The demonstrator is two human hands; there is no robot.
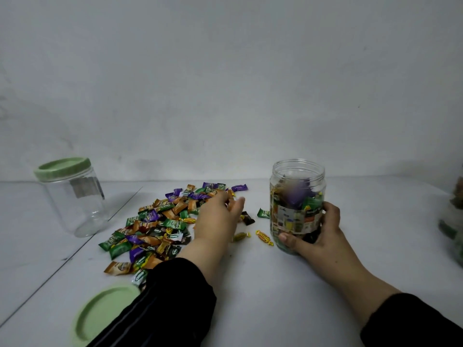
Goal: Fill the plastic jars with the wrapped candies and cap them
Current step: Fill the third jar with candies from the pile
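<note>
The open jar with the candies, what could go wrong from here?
1. The open jar is steadied only by the right hand; a bump could tip it and spill candies.
2. The left hand could sweep loose candies away.
3. The left sleeve partly covers the green lid and may drag it.

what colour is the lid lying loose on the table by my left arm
Pale green lid, best seen in the head view, low left beside the left sleeve.

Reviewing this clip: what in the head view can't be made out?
- Left hand: seen from behind; its grip on any candy is hidden.
- Green lid: partly covered by the left sleeve.
- Object at right edge: blurred and cut off.
- Open jar: a purple blur hides the upper contents; label text too small.
</note>
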